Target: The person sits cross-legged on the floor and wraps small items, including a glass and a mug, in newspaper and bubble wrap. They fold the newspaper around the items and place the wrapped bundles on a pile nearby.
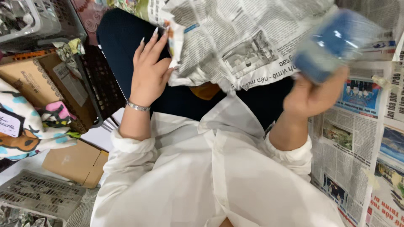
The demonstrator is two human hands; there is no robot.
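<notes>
Left hand (148, 72) pinches the crumpled grey newspaper sheet (235, 42); right hand (309, 98) clamps a blurred blue-capped clear jar (332, 44), which may slip from the loose wrap.

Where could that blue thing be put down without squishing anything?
The flattest open room is the newspaper sheets spread at the right, beyond the right hand holding the blurred blue object. The left side is crowded: dark basket, cardboard box, patterned fabric. The left hand holds crumpled newspaper.
</notes>
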